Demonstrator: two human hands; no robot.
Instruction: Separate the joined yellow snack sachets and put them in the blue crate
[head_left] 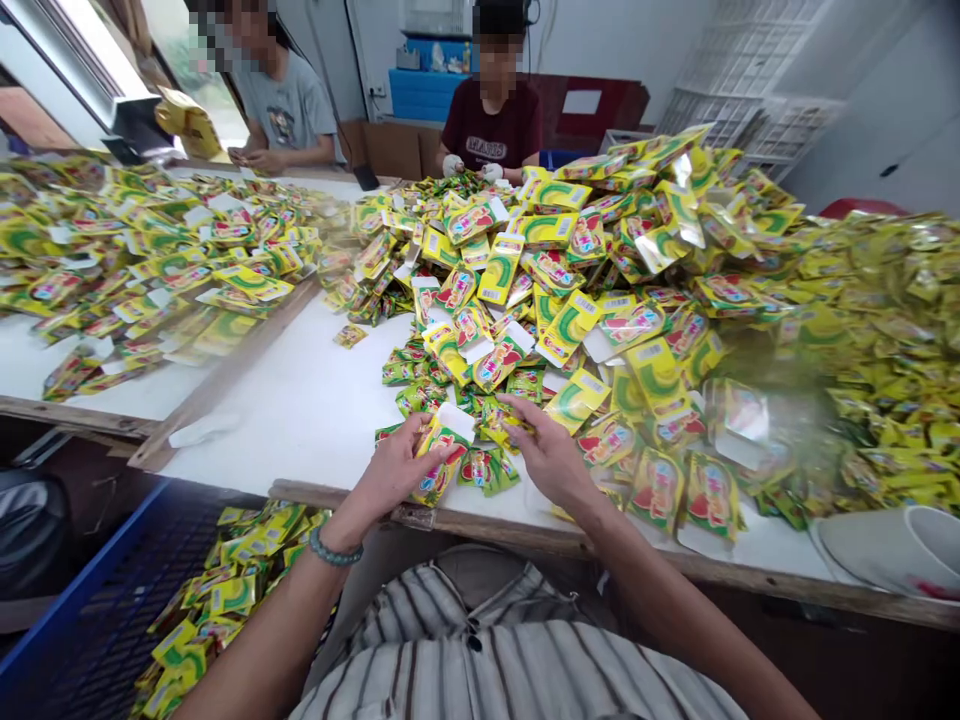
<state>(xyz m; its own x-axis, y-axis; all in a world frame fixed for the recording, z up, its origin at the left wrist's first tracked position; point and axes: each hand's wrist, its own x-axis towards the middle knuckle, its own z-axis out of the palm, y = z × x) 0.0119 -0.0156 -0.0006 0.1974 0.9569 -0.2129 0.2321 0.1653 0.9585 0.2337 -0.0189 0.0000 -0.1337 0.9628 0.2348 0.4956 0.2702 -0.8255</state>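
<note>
At the counter (300, 400) edge, left hand (394, 465) pinches a sachet (442, 450) by its lower end, white flap up; right hand (551, 455) is spread, fingertips on sachets just beside, probably steadying them. Pile (637, 300) beyond; crate (90, 600) below left.

A blue crate (82, 600) stood at lower left, part-filled with yellow-green packets. Across the white table (300, 400) sat two people: one in a grey shirt (289, 105), one in a maroon shirt (491, 130). White plastic baskets (750, 70) were stacked behind.
</note>
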